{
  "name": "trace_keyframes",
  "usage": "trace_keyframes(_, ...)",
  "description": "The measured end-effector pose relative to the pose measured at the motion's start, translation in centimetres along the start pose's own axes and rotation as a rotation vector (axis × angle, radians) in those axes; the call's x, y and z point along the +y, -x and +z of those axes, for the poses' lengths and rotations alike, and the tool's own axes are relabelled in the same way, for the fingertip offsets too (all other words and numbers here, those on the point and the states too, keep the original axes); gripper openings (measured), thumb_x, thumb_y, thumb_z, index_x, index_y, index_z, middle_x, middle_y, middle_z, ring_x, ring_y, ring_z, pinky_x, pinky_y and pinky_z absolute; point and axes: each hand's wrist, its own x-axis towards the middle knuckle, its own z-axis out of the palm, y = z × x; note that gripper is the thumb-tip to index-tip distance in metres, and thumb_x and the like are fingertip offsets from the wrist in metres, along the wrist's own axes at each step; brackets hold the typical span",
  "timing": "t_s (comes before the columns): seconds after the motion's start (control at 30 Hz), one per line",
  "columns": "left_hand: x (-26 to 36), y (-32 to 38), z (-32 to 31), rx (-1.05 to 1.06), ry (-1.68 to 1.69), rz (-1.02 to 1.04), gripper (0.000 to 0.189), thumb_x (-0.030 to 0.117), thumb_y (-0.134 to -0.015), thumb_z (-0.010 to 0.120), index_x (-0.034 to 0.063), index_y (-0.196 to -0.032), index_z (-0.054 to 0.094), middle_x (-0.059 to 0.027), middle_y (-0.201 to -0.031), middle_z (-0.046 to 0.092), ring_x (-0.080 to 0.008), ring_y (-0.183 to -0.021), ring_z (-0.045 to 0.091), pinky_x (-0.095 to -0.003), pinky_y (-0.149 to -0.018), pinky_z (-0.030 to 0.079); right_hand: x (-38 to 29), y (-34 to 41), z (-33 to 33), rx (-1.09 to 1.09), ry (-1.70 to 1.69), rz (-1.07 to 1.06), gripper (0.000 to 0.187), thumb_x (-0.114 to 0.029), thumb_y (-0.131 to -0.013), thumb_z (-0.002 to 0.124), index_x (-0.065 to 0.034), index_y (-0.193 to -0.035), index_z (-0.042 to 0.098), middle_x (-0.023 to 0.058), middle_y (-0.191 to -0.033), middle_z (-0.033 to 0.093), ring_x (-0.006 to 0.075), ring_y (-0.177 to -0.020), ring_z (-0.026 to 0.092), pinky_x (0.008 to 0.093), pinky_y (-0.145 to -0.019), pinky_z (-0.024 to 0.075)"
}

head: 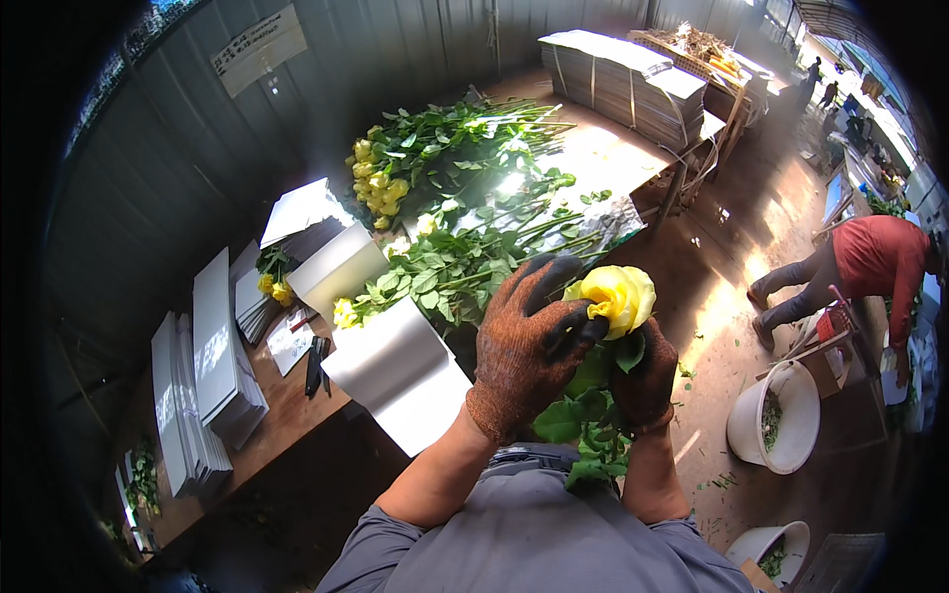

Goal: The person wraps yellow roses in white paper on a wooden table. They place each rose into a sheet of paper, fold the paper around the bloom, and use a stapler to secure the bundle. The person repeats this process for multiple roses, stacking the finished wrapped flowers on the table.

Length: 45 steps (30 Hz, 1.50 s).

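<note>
A single yellow rose is held up in front of my chest, its leafy stem hanging down towards my shirt. Both hands wear brown knit gloves with dark-coated fingers. My right hand grips the stem just beneath the bloom. With thumb and fingers, my left hand pinches the petals on the bloom's near left side. Left of that hand, a creased white sheet juts over the table's front edge. Cut roses with green leaves lie behind it, partly hidden by my left hand.
A bunch of yellow roses lies farther back on the brown table. White cardboard stacks and a black tool are at left; strapped sheets stand behind. White buckets and a bending person in red are at right.
</note>
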Motion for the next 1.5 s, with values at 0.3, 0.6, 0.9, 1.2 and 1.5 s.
trace_keyframes(0.3, 0.5, 0.6, 1.2, 0.069, -0.040, 0.154, 0.023, 0.010, -0.074, 0.080, 0.0082, -0.094, 0.071, -0.0183, -0.127, 0.062, -0.0425, -0.120, 0.057, -0.0497, -0.100, 0.047, 0.0, -0.3, -0.2, 0.035, -0.023, 0.034, 0.020, -0.009, -0.082, 0.074, -0.0035, -0.099, 0.064, 0.0146, -0.086, 0.065, 0.0363, -0.079, 0.067, 0.0396, -0.069, 0.0535)
trace_keyframes(0.6, 2.2, 1.7, 0.0, -0.043, 0.054, 0.222, 0.031, 0.009, -0.068, 0.082, 0.0131, -0.097, 0.071, -0.0158, -0.132, 0.060, -0.0406, -0.122, 0.056, -0.0486, -0.101, 0.047, 1.6, -1.2, 0.1, 0.002, -0.183, 0.147, 0.022, -0.010, -0.083, 0.071, -0.0021, -0.102, 0.064, 0.0136, -0.091, 0.071, 0.0260, -0.084, 0.071, 0.0355, -0.074, 0.0538)
trace_keyframes(0.9, -6.5, 9.7, -16.2, -0.597, -0.171, -0.253, 0.057, 0.041, -0.072, 0.081, 0.0134, -0.120, 0.066, -0.0121, -0.137, 0.055, -0.0361, -0.132, 0.047, -0.0466, -0.108, 0.040, 4.9, -2.9, 1.4, -0.122, -0.114, 0.202, 0.025, -0.006, -0.087, 0.065, -0.0011, -0.111, 0.064, 0.0106, -0.092, 0.071, 0.0171, -0.084, 0.066, 0.0318, -0.076, 0.0516)
trace_keyframes(1.2, -13.6, 20.8, -15.7, -0.612, -0.342, -0.667, 0.056, 0.045, -0.086, 0.067, 0.0139, -0.132, 0.058, -0.0133, -0.125, 0.062, -0.0339, -0.112, 0.060, -0.0424, -0.095, 0.048, 1.0, -9.3, 9.0, -0.659, 0.067, -0.152, 0.037, -0.014, -0.083, 0.064, 0.0020, -0.117, 0.062, 0.0183, -0.109, 0.069, 0.0345, -0.101, 0.066, 0.0395, -0.090, 0.0500)
trace_keyframes(1.5, -22.3, 27.2, -14.3, -0.571, -0.083, -0.703, 0.059, 0.046, -0.087, 0.066, 0.0130, -0.135, 0.055, -0.0200, -0.136, 0.052, -0.0383, -0.122, 0.052, -0.0477, -0.101, 0.044, -6.3, -7.4, 29.4, -1.371, 0.251, -0.703, 0.056, -0.007, -0.069, 0.068, -0.0117, -0.124, 0.060, 0.0093, -0.094, 0.062, 0.0324, -0.090, 0.062, 0.0424, -0.085, 0.0477)
